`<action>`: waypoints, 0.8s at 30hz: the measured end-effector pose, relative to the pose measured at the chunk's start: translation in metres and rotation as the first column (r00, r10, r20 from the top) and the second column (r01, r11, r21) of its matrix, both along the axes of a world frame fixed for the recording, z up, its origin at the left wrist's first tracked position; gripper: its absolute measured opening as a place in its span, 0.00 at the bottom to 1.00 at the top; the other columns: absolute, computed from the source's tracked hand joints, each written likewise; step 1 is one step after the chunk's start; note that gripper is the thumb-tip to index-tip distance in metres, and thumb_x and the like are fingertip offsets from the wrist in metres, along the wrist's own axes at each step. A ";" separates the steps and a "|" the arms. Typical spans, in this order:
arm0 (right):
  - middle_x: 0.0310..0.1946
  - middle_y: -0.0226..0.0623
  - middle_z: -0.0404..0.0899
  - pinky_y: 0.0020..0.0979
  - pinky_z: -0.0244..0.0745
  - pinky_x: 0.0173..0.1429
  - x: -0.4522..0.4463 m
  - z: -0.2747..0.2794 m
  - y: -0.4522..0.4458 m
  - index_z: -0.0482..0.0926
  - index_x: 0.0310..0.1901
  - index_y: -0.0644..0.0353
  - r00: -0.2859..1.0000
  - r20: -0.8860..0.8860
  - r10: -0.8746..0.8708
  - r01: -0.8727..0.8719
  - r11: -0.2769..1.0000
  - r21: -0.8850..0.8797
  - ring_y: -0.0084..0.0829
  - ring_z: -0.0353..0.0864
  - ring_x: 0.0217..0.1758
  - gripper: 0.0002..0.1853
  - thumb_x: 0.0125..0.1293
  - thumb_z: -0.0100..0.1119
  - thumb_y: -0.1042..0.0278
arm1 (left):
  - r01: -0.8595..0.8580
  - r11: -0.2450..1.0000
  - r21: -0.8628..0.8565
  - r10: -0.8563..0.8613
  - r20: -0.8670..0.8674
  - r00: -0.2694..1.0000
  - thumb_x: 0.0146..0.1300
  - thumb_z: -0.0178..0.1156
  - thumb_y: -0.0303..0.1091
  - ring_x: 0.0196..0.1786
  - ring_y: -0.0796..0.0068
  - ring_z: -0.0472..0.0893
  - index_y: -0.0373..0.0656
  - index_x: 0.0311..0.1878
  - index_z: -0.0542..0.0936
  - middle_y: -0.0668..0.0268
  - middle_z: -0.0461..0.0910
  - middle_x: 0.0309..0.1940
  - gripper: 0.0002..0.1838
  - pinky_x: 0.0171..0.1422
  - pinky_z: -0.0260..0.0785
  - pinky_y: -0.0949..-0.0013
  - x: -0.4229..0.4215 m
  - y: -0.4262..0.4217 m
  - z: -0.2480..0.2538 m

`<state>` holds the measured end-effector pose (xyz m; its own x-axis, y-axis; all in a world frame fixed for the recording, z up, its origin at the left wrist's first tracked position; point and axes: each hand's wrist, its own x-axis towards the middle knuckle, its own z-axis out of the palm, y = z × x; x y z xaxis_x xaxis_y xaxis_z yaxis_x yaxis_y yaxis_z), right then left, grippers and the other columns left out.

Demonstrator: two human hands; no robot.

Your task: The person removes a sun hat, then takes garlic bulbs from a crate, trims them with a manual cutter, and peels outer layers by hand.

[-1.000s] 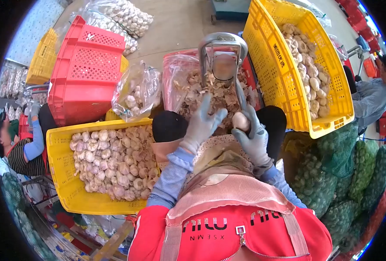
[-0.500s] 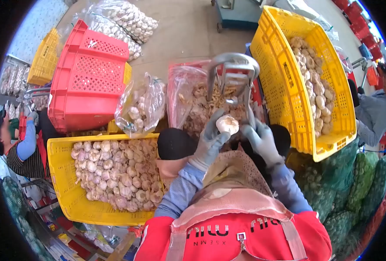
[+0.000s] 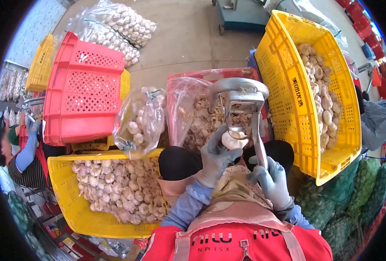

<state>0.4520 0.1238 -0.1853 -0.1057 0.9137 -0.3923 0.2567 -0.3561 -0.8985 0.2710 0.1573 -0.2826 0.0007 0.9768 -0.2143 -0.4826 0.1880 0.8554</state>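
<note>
My left hand (image 3: 218, 160), in a grey glove, is closed around a white garlic bulb (image 3: 234, 141). The bulb sits right under the small curved blade (image 3: 235, 128) of a grey metal hand cutter (image 3: 241, 93); whether blade and bulb touch I cannot tell. My right hand (image 3: 269, 179), also gloved, grips the lower end of the cutter's lever handle (image 3: 259, 145). Behind the cutter, a red crate (image 3: 241, 74) lined with clear plastic holds garlic skins and trimmings (image 3: 201, 117).
Left of my knees stands a yellow crate (image 3: 84, 224) of garlic bulbs. Another yellow crate (image 3: 284, 82) with bulbs leans at right. A bag of garlic (image 3: 138, 119) lies beside a red crate (image 3: 88, 82). Green net sacks (image 3: 345, 195) are stacked right. Co-workers sit left (image 3: 23, 161) and right (image 3: 375, 124).
My left hand has brought the garlic bulb under the cutter's blade. My right hand and the lever handle have come down towards me. The view has shifted slightly.
</note>
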 end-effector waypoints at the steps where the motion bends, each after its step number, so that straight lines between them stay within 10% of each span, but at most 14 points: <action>1: 0.27 0.34 0.86 0.26 0.78 0.37 -0.002 0.002 -0.001 0.83 0.53 0.68 0.999 -0.024 -0.042 0.041 0.998 -0.041 0.21 0.85 0.29 0.14 0.74 0.58 0.68 | 0.001 1.000 -0.005 -0.001 -0.002 1.000 0.55 0.80 0.24 0.58 0.76 0.82 0.31 0.75 0.70 0.62 0.82 0.61 0.44 0.60 0.78 0.72 0.001 0.001 0.000; 4: 0.26 0.36 0.85 0.27 0.78 0.36 -0.002 -0.020 0.003 0.83 0.51 0.68 0.999 -0.037 -0.020 0.019 1.000 -0.009 0.24 0.85 0.28 0.13 0.72 0.59 0.69 | -0.029 0.995 -0.094 0.039 0.108 0.993 0.56 0.80 0.23 0.58 0.77 0.82 0.31 0.74 0.71 0.62 0.83 0.60 0.43 0.59 0.78 0.73 0.001 -0.001 -0.001; 7: 0.33 0.50 0.80 0.45 0.75 0.37 0.005 -0.099 0.029 0.81 0.51 0.63 0.949 0.305 0.076 -0.205 0.885 0.418 0.53 0.82 0.33 0.16 0.66 0.66 0.64 | -0.052 0.998 0.024 0.047 0.174 0.984 0.59 0.79 0.28 0.58 0.75 0.82 0.30 0.75 0.70 0.62 0.83 0.60 0.43 0.63 0.76 0.71 0.004 0.000 -0.013; 14: 0.55 0.48 0.86 0.40 0.84 0.51 0.004 -0.081 0.027 0.77 0.65 0.66 0.830 0.538 -0.145 -0.263 0.750 0.607 0.50 0.88 0.51 0.30 0.64 0.73 0.63 | 0.081 0.989 0.124 -0.092 0.084 0.992 0.69 0.72 0.40 0.61 0.71 0.81 0.34 0.75 0.69 0.58 0.81 0.61 0.37 0.66 0.76 0.67 -0.013 -0.015 -0.015; 19: 0.52 0.47 0.88 0.37 0.81 0.55 -0.006 -0.042 -0.020 0.81 0.62 0.61 0.908 0.419 0.031 -0.280 0.788 0.548 0.45 0.89 0.53 0.33 0.58 0.80 0.55 | 0.136 0.988 0.076 -0.106 -0.310 0.945 0.76 0.65 0.50 0.42 0.79 0.85 0.35 0.53 0.85 0.66 0.87 0.41 0.23 0.46 0.78 0.74 -0.004 -0.054 -0.005; 20: 0.45 0.41 0.89 0.34 0.81 0.54 -0.009 -0.051 -0.023 0.82 0.60 0.63 0.977 0.184 0.105 -0.176 0.887 0.426 0.38 0.89 0.47 0.28 0.62 0.77 0.57 | 0.092 0.972 0.217 -0.018 -0.319 0.948 0.78 0.62 0.53 0.31 0.85 0.80 0.37 0.42 0.87 0.71 0.85 0.30 0.24 0.30 0.70 0.76 0.002 -0.057 -0.008; 22: 0.42 0.32 0.86 0.29 0.79 0.49 -0.009 -0.065 -0.029 0.83 0.57 0.66 0.938 -0.347 0.005 0.020 0.997 0.068 0.26 0.85 0.43 0.23 0.65 0.73 0.61 | 0.039 0.994 -0.100 -0.065 -0.263 0.963 0.79 0.60 0.54 0.26 0.89 0.76 0.40 0.35 0.86 0.74 0.80 0.23 0.25 0.23 0.61 0.75 0.000 -0.066 -0.009; 24: 0.40 0.27 0.84 0.26 0.78 0.45 -0.001 -0.065 -0.031 0.84 0.54 0.65 0.886 -0.462 -0.044 -0.010 0.994 -0.113 0.20 0.83 0.40 0.21 0.72 0.63 0.54 | -0.019 0.992 -0.128 -0.014 -0.254 0.967 0.79 0.61 0.52 0.24 0.87 0.72 0.40 0.28 0.82 0.76 0.74 0.18 0.27 0.23 0.60 0.71 0.008 -0.070 -0.005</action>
